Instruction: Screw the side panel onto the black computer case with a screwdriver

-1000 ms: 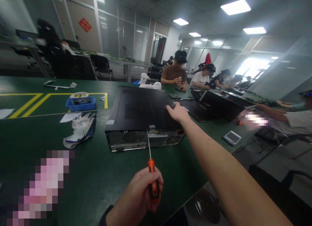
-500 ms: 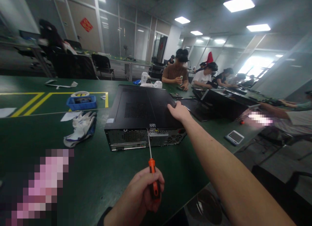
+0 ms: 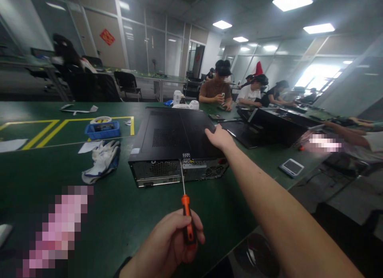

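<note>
A black desktop computer case lies flat on the green table, its metal rear panel facing me. My left hand is closed around the orange and black handle of a screwdriver, thumb along the grip. The thin shaft points away from me, and its tip meets the upper rear edge of the case near a small perforated tab; the screw itself is too small to make out. Over the right side of the case top, my right hand grips the edge, with some fingers hidden.
Left of the case lie work gloves and a blue bin with a tape roll. A black panel, another open case and a phone-like device are to the right. Other people sit beyond.
The view has shifted slightly. My left thumb and fingers have moved a little on the screwdriver handle, while its tip stays at the same spot. My right hand remains on the case.
</note>
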Available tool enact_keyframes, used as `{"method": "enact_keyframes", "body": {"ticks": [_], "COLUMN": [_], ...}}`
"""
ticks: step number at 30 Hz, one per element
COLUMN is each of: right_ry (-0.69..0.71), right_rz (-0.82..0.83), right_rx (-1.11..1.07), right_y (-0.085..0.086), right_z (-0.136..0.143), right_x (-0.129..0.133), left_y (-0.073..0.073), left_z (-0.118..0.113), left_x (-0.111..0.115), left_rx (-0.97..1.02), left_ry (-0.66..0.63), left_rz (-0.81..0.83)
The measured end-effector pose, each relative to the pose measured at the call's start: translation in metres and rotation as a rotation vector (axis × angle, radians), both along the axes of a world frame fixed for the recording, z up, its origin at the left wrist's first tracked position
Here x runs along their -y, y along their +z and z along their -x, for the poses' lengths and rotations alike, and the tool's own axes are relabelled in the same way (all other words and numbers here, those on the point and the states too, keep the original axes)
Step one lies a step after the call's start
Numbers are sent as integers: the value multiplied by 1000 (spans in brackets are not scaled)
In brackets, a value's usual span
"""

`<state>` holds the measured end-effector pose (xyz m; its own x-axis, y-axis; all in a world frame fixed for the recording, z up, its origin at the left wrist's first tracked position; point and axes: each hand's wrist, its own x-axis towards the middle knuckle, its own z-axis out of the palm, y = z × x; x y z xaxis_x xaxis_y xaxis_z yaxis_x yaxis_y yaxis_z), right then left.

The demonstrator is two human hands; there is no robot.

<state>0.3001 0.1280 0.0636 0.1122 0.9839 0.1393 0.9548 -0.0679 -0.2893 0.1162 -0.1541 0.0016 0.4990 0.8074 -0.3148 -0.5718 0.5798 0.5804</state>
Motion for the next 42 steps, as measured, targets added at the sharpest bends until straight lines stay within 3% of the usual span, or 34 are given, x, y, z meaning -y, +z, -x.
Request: {"method": "enact_keyframes", "body": {"ticks": [8, 16, 25, 33, 42], "right_ry": [-7, -8, 12, 22, 29], "right_rz": [13, 11, -1, 4, -9], "right_rx": [-15, -2, 1, 5, 9], "right_y": [3, 3, -1, 1, -1], "right_z": [2, 1, -2, -1, -2], "right_x": [5, 3, -3, 1, 0], "left_y": [17, 6, -10, -23, -11], "left_z": [24, 23, 19, 15, 11], "left_x": [1, -7, 3, 0, 5], "left_rx": [-116, -89, -27, 73, -1], "left_ry": [-45, -94, 1, -62, -65], "left_rz": [14, -57, 42, 1, -20]}}
